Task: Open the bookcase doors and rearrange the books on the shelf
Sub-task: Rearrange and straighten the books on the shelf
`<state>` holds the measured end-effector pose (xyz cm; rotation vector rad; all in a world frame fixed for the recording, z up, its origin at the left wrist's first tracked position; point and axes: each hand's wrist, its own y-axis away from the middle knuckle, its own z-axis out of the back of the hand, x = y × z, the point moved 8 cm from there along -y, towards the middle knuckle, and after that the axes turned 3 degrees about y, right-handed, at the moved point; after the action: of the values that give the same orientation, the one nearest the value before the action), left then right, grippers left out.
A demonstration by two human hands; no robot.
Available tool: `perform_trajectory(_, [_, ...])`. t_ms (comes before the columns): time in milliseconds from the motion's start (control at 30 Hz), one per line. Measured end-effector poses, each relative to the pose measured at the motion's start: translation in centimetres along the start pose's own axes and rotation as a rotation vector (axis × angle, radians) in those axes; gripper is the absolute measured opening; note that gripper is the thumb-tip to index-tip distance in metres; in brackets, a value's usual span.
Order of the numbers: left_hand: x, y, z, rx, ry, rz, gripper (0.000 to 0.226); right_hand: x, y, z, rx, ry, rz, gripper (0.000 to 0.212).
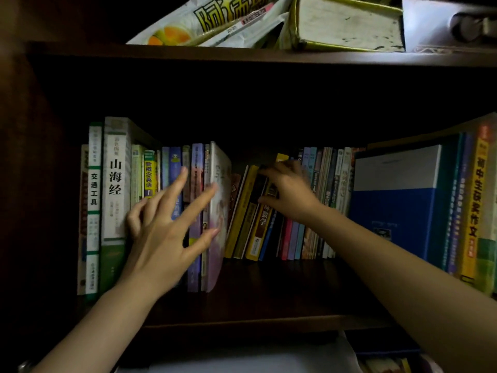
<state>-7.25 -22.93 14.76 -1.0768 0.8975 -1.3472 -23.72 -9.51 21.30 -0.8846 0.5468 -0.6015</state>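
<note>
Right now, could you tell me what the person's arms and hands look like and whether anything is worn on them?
Both forearms are bare, with no sleeves in view. The left hand and the right hand wear no gloves, and no rings show, though the light is dim. At the left wrist, by the picture's bottom edge, sits a metallic band, perhaps a watch or bracelet; too little shows to tell.

Blue binder (395, 205) label unreadably small
</note>
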Motion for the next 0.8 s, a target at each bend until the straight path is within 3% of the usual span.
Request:
perform_trajectory(267, [0.3,0.0,0.0,0.002,-0.08,0.049,0.05,0.6,-3.7,-2.7,0.127,0.162,-0.125,0.065])
perform_trajectory(400, [0.3,-0.1,0.2,-0.027,-0.098,0.065,0.048,0.4,-3.8,-2.7,0.064,0.148,-0.142,0.061])
perform_trajectory(633, [0.4,-0.2,0.1,-0.002,-0.076,0.093,0.048,0.1,-1.3,-0.3,-0.208,-0.265,-0.156,0.053])
perform_trajectory(800, [0.4,-0.2,0.0,0.02,-0.062,0.106,0.049,1.3,0.3,1.3,-0.334,-0.566,-0.21,0.025])
